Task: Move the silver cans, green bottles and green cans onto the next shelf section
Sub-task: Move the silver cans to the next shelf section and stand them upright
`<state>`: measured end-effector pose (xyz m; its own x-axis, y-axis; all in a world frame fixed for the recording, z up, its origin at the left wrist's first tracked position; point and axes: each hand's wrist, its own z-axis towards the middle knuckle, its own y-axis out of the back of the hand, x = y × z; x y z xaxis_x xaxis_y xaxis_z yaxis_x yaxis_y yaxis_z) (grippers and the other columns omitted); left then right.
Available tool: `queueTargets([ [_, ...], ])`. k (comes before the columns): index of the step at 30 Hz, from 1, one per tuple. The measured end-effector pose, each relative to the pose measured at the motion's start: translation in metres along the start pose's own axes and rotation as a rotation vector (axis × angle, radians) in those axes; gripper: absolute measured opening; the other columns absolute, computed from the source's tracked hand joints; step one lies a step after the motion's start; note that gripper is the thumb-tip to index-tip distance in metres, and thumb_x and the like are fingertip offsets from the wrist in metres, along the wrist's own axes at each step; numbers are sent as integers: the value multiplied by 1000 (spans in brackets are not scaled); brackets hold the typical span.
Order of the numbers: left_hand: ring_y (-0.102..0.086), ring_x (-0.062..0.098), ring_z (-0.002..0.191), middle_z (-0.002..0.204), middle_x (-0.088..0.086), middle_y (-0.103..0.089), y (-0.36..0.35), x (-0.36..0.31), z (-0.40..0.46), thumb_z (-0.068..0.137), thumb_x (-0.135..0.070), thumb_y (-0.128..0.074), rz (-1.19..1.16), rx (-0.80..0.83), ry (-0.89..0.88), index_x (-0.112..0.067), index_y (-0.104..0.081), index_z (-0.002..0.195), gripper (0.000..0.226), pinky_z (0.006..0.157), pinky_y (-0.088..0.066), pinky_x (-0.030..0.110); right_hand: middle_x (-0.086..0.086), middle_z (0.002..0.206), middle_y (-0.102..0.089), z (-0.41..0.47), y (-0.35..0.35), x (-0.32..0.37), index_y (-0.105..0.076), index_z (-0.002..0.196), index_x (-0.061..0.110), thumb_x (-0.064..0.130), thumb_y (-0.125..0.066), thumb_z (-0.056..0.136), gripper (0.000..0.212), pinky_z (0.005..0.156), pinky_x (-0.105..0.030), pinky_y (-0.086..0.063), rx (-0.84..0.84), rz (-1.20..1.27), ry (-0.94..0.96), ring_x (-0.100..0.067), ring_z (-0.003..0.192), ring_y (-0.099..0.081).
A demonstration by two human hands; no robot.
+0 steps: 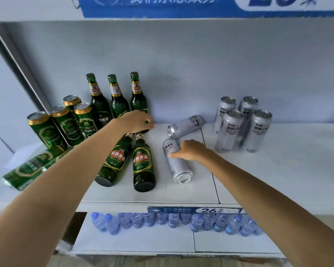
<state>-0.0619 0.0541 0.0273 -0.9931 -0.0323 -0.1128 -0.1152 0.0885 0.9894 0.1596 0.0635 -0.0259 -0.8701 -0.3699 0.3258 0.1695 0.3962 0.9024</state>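
My left hand [135,120] grips the lower body of an upright green bottle [138,97] at the back of the left shelf section. Two more green bottles [98,101] stand beside it and two lie flat [143,162] in front. My right hand [189,150] grips a silver can [178,166] lying on its side near the section seam. Another silver can [185,126] lies behind it. Several silver cans [241,124] stand upright on the right section. Green cans [66,124] stand at the far left, with others lying [29,168] in front.
A seam [210,164] divides the white shelf [297,170] into sections. A price strip [197,210] runs along the front edge. Rows of blue water bottles [174,221] fill the shelf below. A blue banner [162,6] hangs above.
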Motion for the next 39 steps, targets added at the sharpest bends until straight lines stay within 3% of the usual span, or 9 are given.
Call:
queueTargets([
  [3,-54,27,119,131,3,-58,0,6,2,92,-52,-48,-8,-10,6,-23,-57,128,47,100,-44,40,-4,79,-58,-3,-5,4,-59,111,9,59,-73,67,68,55,-26,-45,88,29,-111,-23,64,-58],
  [8,-55,25,115,127,2,-60,-6,12,11,94,-50,-46,-14,27,-17,-20,-59,123,44,95,-44,36,-10,89,-69,6,-16,-1,-62,106,9,35,-86,58,60,57,-31,-54,173,293,-238,-27,74,-70],
  [13,-53,25,120,130,3,-59,-13,6,34,94,-48,-46,-43,70,-9,-18,-59,126,45,103,-42,41,-9,75,-64,4,-8,-18,-55,87,9,16,-82,70,32,58,-33,-53,217,560,-308,-22,60,-63],
  [19,-57,27,115,125,7,-62,-24,-10,73,94,-37,-47,-160,27,24,-12,-64,118,39,102,-43,39,-12,92,-71,15,6,-46,-65,108,0,12,-83,65,48,65,-29,-51,13,815,-226,-24,77,-67],
  [25,-54,29,117,123,9,-62,-39,-43,123,93,-48,-48,-218,33,33,-7,-64,116,49,93,-41,33,-7,87,-71,19,8,-56,-66,84,14,7,-82,65,26,57,-22,-48,-222,995,-160,-15,72,-67],
  [29,-55,30,117,126,12,-61,-46,-70,147,94,-49,-46,-265,108,16,-4,-61,119,53,93,-41,34,-6,96,-73,22,3,-60,-66,101,8,18,-85,52,53,69,-29,-55,-301,1016,-182,-18,85,-70],
  [32,-61,30,107,120,13,-65,-58,-77,166,93,-38,-44,-222,180,9,-10,-62,106,36,83,-43,32,-2,95,-71,22,0,-62,-64,99,11,12,-85,60,45,72,-29,-55,-328,1022,-197,-15,85,-69],
  [36,-60,28,113,125,9,-63,-77,-81,183,77,-47,-46,-211,171,3,-16,-61,115,52,92,-48,36,11,86,-64,19,-6,-65,-57,88,23,12,-84,62,39,73,-28,-53,-361,1014,-188,-12,84,-65],
  [39,-56,29,120,131,7,-60,-74,-92,171,84,-40,-53,-217,133,32,-17,-58,126,47,97,-44,37,10,89,-64,19,-10,-66,-58,93,21,23,-84,50,51,83,-36,-56,-367,1010,-205,-15,90,-66],
])
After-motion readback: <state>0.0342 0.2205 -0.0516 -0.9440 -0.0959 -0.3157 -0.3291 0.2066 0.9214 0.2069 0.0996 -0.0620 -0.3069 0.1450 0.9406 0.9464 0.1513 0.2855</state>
